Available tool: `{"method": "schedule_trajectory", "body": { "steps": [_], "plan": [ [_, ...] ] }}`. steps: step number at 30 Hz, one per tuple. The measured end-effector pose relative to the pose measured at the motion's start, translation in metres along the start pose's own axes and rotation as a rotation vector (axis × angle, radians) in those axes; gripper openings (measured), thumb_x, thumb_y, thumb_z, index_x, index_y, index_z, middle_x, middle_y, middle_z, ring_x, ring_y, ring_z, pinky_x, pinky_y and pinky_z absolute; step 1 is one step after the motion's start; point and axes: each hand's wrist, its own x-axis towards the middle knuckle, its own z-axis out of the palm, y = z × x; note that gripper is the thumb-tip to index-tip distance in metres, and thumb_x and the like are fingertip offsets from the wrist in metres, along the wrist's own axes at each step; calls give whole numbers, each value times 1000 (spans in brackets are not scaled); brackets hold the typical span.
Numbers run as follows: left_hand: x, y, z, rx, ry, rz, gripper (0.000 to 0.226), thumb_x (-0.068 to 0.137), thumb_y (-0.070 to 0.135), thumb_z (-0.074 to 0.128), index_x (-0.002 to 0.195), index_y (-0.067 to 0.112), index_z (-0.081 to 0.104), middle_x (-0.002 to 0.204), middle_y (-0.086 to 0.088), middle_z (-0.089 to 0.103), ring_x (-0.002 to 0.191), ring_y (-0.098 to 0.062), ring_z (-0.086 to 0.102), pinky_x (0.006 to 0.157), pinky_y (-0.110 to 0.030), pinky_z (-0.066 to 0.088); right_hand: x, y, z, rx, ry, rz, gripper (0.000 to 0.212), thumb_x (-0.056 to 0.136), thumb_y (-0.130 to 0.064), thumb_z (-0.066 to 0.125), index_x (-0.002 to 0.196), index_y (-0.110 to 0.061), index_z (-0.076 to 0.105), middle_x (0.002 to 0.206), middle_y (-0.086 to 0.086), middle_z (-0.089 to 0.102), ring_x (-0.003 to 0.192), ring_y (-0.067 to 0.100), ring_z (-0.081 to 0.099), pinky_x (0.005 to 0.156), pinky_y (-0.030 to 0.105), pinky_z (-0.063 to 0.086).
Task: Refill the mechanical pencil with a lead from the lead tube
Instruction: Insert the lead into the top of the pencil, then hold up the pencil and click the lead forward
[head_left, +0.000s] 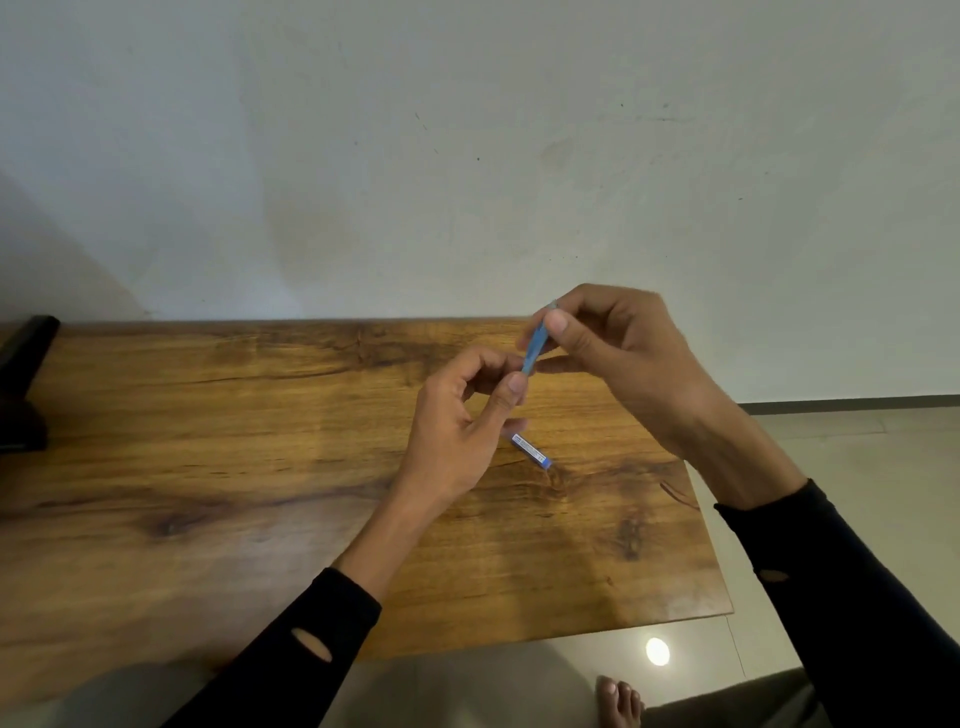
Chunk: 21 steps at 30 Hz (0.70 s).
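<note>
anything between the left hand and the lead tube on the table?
Nothing visible. The lead tube lies on the bare table just right of and below the left hand, with no object between them. Both hands are busy, though: left and right hand both pinch the pencil.

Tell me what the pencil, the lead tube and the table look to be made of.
Mechanical pencil: likely blue plastic, matte, with a greyish, maybe metal tip. Lead tube: probably pale plastic with a printed label and blue end. Table: wood grain with knots; solid or laminate, cannot tell.
</note>
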Motion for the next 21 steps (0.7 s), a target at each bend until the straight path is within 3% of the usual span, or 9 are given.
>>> {"method": "schedule_trajectory", "body": {
  "steps": [3,5,8,12,16,21],
  "plan": [
    [0,2,1,-37,32,-19,11,103,25,70,109,16,71,102,-13,69,96,-19,71,72,-49,70,0,3,14,-36,-16,-68,22,111,-14,56,108,2,71,98,22,75,96,41,74,91,50,64],
    [0,7,2,-61,42,-27,19,99,35,72,109,18,73,105,-11,71,96,-19,69,71,-51,69,2,-4,18,31,42,-96,22,114,-13,47,108,-5,67,88,17,68,87,42,70,85,45,62],
    [1,15,-1,-84,38,-51,36,97,45,67,110,13,73,99,-9,70,93,-16,67,75,-51,69,5,-21,17,308,124,-48,26,115,-26,39,102,-14,58,79,3,51,68,23,58,72,35,54],
    [9,28,-14,-97,71,-13,46,99,43,60,111,-1,68,96,-4,72,91,-19,68,82,-47,68,5,-47,8,682,226,81,45,114,-43,38,79,-17,48,63,-4,35,52,12,26,49,27,26],
    [13,47,-21,-72,122,39,32,103,32,58,109,2,69,91,-8,69,88,-22,66,79,-43,66,3,-77,-2,803,331,89,56,111,-49,33,65,-17,31,55,-3,20,49,13,11,46,30,10],
    [7,75,-21,95,88,146,15,102,23,64,104,12,73,87,-12,71,84,-27,69,78,-41,66,-9,-118,-1,865,343,37,54,107,-45,34,61,-18,29,50,-4,19,45,13,10,43,27,11]
  ]
}}
